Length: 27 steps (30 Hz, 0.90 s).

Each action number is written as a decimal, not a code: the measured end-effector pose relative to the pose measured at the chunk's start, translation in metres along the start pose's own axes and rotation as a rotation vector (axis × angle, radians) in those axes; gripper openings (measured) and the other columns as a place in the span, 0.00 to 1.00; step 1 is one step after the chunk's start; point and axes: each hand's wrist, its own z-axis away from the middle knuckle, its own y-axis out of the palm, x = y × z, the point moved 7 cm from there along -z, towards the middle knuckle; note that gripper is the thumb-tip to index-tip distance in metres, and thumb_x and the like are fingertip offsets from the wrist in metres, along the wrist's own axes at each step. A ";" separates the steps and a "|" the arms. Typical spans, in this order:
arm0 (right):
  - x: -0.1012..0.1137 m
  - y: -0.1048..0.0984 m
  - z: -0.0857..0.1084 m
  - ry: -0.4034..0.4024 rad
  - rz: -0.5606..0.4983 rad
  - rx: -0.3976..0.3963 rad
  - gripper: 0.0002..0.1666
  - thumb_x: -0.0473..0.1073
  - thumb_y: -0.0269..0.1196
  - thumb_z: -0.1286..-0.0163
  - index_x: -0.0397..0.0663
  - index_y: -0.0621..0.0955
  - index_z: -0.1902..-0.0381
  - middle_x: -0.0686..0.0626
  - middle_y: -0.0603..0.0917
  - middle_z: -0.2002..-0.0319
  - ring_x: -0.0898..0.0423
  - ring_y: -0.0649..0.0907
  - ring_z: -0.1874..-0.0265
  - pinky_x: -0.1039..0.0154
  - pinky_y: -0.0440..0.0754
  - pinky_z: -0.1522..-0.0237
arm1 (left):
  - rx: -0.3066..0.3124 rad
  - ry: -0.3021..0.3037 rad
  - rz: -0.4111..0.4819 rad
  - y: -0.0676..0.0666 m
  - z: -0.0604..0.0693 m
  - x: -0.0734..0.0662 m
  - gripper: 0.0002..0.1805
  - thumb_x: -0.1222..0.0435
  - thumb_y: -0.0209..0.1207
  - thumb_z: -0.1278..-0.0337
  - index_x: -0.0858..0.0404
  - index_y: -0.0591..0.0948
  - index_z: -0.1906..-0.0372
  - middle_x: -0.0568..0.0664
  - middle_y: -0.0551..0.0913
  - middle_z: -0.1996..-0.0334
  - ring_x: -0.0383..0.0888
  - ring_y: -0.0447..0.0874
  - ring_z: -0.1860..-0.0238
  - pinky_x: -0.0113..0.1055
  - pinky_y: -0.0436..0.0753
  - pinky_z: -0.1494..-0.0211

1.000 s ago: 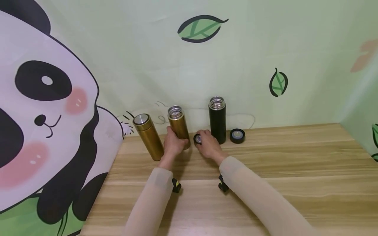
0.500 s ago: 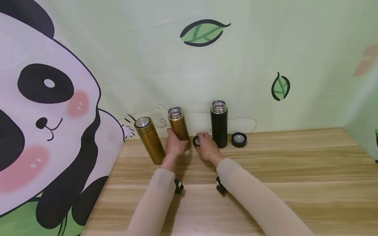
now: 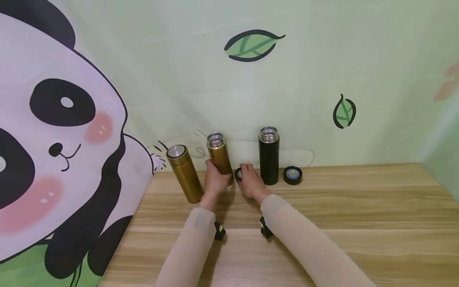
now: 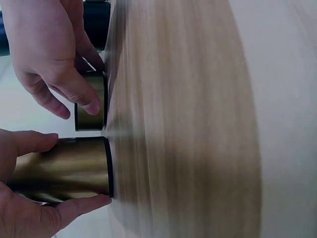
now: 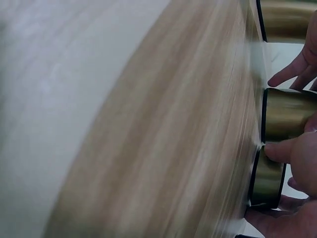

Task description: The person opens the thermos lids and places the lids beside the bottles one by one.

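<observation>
In the head view my left hand (image 3: 216,180) grips the lower part of a gold thermos bottle (image 3: 220,155), which stands upright with its steel mouth uncovered. My right hand (image 3: 252,182) holds a lid (image 3: 238,174) on the table just right of that bottle, partly hidden by the fingers. The left wrist view shows this lid (image 4: 91,119) as gold with dark rims, thumb and fingers on its sides. A narrow gap parts it from the gold bottle (image 4: 74,163) there. In the right wrist view the gold lid (image 5: 268,183) sits between the right thumb and fingers.
A second gold thermos (image 3: 185,175), lid on, stands left of my left hand. To the right of my right hand stand a lidless black thermos (image 3: 269,161) and, beside it, a black lid (image 3: 292,175). The wooden table (image 3: 358,207) ends at a printed backdrop (image 3: 308,71).
The head view has tilted a little, so everything sits slightly lower and further right. Both hands keep their hold on the gold bottle and the lid, with hardly any movement.
</observation>
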 end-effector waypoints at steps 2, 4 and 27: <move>0.000 0.001 0.002 0.003 -0.007 0.014 0.40 0.40 0.65 0.26 0.41 0.62 0.22 0.35 0.67 0.27 0.36 0.76 0.33 0.46 0.76 0.32 | 0.001 -0.008 0.006 0.000 0.002 0.001 0.51 0.71 0.72 0.48 0.65 0.54 0.23 0.70 0.74 0.33 0.63 0.76 0.33 0.53 0.74 0.29; 0.000 0.002 0.003 0.004 -0.011 0.029 0.42 0.39 0.65 0.27 0.42 0.60 0.20 0.34 0.64 0.25 0.35 0.74 0.31 0.46 0.75 0.31 | 0.000 -0.012 0.011 -0.002 0.004 0.002 0.54 0.70 0.73 0.48 0.65 0.52 0.21 0.70 0.72 0.31 0.63 0.74 0.31 0.53 0.73 0.28; 0.035 -0.031 0.047 -0.137 -0.056 0.031 0.40 0.42 0.68 0.30 0.42 0.66 0.24 0.36 0.67 0.27 0.36 0.68 0.28 0.43 0.73 0.31 | 0.122 0.184 -0.120 -0.041 0.086 -0.014 0.49 0.60 0.67 0.35 0.70 0.52 0.20 0.70 0.58 0.22 0.67 0.63 0.24 0.61 0.70 0.27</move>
